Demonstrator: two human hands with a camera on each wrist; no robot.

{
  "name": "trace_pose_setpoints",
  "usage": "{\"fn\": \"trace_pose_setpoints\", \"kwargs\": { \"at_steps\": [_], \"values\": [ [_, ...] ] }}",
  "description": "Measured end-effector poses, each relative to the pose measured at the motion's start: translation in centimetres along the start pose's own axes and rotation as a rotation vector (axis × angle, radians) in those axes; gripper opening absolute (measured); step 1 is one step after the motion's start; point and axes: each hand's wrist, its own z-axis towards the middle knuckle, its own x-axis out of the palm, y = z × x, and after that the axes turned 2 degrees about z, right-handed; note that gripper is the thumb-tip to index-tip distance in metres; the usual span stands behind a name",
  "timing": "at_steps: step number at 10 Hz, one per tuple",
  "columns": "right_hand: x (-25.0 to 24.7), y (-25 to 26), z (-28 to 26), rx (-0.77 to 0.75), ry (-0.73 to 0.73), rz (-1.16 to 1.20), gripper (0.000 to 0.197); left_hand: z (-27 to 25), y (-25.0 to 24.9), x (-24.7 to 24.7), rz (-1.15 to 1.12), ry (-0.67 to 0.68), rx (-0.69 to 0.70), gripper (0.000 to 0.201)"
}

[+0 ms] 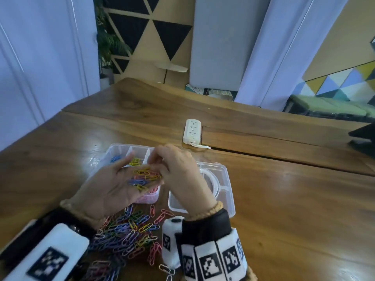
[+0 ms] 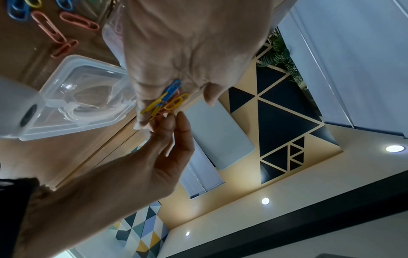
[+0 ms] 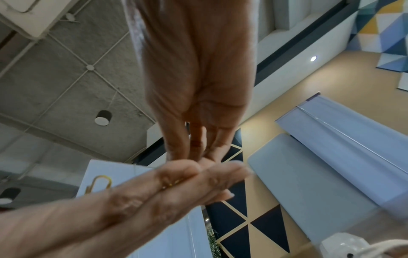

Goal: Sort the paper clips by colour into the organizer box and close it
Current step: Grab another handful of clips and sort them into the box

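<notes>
1. The left hand (image 1: 113,185) lies palm up over the organizer box (image 1: 121,149), fingers flat and relaxed, carrying a small mixed heap of paper clips (image 1: 145,177) — yellow, blue and red among them. Keep that palm level, so nothing slides off the fingertips.

2. The right hand (image 1: 178,165) reaches in from 3 o'clock, its grip narrowed to a thumb-and-finger pinch at the heap. The left wrist view shows the fingertips (image 2: 174,120) meeting on a yellow clip. Lift slowly: clips hook into each other, and a quick pull would likely drag a blue one along.

3. Yellow clips (image 1: 135,161) already lie in the middle far compartment, blue ones (image 1: 115,158) at 10 o'clock of it, pink ones (image 1: 149,196) in the near one. Carry the pinched clip low over the yellow compartment before letting go.

4. The unsorted pile (image 1: 125,234) sits on the table (image 1: 284,199) at 6 o'clock of the box, so much sorting remains.

5. The clear lid (image 1: 221,177) lies open at 3 o'clock of the box; keep it free of stray clips for closing.
</notes>
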Motion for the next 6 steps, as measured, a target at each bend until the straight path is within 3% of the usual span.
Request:
{"fn": "trace_pose_setpoints", "kwargs": {
  "at_steps": [1, 2, 3, 4, 6],
  "values": [
    [-0.8, -0.3, 0.0, -0.045, -0.091, 0.093, 0.014, -3.2, -2.9, 4.5, -0.155, 0.415, 0.088, 0.064],
    [-0.9, -0.1, 0.1, -0.046, -0.099, 0.065, 0.009, -4.2, -3.7, 4.8, -0.207, 0.620, 0.131, 0.081],
    [-0.7, 0.3, 0.1, -0.012, -0.032, 0.034, 0.006, -4.7, -3.9, 5.6, -0.181, 0.702, 0.096, 0.075],
    [-0.6, 0.5, 0.1, 0.006, -0.018, 0.040, 0.005, -4.7, -4.0, 5.0, -0.197, 0.665, -0.002, 0.072],
    [-0.6, 0.9, 0.2, -0.007, -0.006, 0.044, 0.004, -6.0, -4.8, 5.0, -0.186, 0.535, -0.021, 0.070]
  ]
}}
